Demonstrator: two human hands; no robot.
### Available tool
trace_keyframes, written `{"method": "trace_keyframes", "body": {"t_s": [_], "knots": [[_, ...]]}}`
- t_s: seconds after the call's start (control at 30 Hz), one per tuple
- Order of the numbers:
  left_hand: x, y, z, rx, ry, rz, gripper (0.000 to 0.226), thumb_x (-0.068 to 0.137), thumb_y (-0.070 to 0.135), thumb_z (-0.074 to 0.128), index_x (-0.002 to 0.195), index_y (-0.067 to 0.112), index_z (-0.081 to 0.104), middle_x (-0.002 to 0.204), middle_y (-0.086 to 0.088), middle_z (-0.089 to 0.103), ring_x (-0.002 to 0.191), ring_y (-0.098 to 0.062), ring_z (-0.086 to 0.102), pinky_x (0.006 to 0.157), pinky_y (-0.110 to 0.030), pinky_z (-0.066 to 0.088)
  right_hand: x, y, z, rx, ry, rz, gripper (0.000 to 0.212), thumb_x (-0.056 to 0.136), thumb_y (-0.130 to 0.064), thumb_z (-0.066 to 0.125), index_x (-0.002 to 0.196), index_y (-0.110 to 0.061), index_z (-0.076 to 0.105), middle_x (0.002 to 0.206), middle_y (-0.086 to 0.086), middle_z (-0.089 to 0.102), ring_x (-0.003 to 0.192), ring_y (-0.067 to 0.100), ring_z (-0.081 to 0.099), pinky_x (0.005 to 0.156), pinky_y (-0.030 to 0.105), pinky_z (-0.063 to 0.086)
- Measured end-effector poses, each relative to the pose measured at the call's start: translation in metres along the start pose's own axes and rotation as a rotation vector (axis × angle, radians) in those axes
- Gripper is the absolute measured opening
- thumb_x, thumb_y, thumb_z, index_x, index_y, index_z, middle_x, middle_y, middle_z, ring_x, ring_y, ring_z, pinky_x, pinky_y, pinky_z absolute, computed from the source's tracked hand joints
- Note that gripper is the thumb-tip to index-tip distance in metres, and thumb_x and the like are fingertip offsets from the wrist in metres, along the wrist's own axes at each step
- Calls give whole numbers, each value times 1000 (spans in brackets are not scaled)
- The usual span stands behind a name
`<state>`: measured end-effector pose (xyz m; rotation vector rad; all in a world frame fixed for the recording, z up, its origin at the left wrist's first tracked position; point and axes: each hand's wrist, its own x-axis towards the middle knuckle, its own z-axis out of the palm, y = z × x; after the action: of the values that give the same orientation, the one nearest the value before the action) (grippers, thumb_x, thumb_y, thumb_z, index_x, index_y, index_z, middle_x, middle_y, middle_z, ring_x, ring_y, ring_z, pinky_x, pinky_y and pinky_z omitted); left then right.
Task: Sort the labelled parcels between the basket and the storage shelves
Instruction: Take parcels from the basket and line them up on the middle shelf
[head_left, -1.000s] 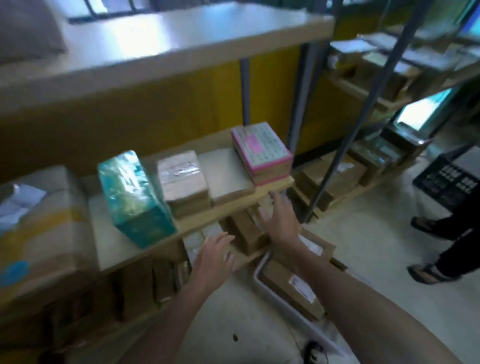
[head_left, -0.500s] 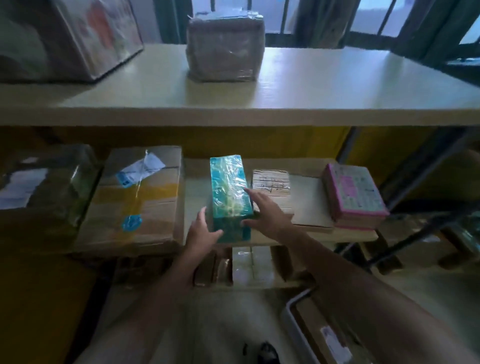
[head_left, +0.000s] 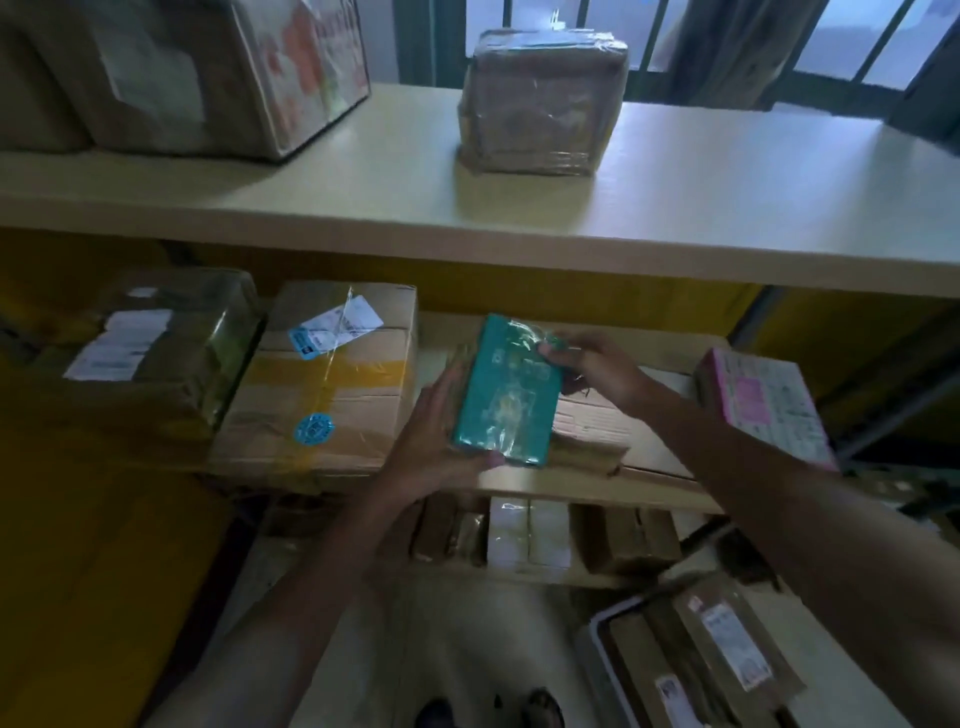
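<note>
A teal plastic-wrapped parcel (head_left: 506, 392) is held over the front of the middle shelf (head_left: 587, 491). My left hand (head_left: 434, 441) cups its left side and near end. My right hand (head_left: 597, 366) pinches its far right corner. Flat brown parcels (head_left: 592, 434) lie on the shelf just right of it. A pink-edged labelled parcel (head_left: 763, 405) sits further right. The grey basket (head_left: 602, 654) stands on the floor at lower right with several labelled brown parcels (head_left: 727, 649) in it.
A big taped carton (head_left: 332, 389) with blue stickers and a film-wrapped box (head_left: 150, 353) fill the middle shelf's left. The top shelf (head_left: 727, 208) carries a wrapped brown parcel (head_left: 540, 98) and a large printed carton (head_left: 208, 67). Small boxes (head_left: 524, 535) line the lower shelf.
Both hands have closed on the teal parcel and lifted it off the shelf, tipping it so its broad face shows. The view has swung left and moved closer.
</note>
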<state>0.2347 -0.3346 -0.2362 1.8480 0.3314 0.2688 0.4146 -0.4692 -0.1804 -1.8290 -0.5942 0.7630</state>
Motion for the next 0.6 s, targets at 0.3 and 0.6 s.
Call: {"method": "trace_keyframes", "body": {"t_s": [0.3, 0.6], "knots": [[-4, 2, -12, -24, 182, -187, 38, 70, 52, 70, 104, 43, 54, 80, 22, 67, 78, 4, 64, 58, -15, 47, -29, 37, 41, 116, -110, 131, 66, 85, -70, 34, 140, -35, 31, 119, -8, 59, 111, 21, 54, 89, 52, 46], [3, -14, -18, 88, 244, -322, 51, 86, 58, 46, 132, 37, 43, 91, 12, 63, 89, -17, 62, 70, -28, 47, -37, 45, 86, 131, -89, 55, 29, 81, -46, 64, 108, -45, 52, 107, -3, 67, 87, 11, 70, 68, 29, 57]]}}
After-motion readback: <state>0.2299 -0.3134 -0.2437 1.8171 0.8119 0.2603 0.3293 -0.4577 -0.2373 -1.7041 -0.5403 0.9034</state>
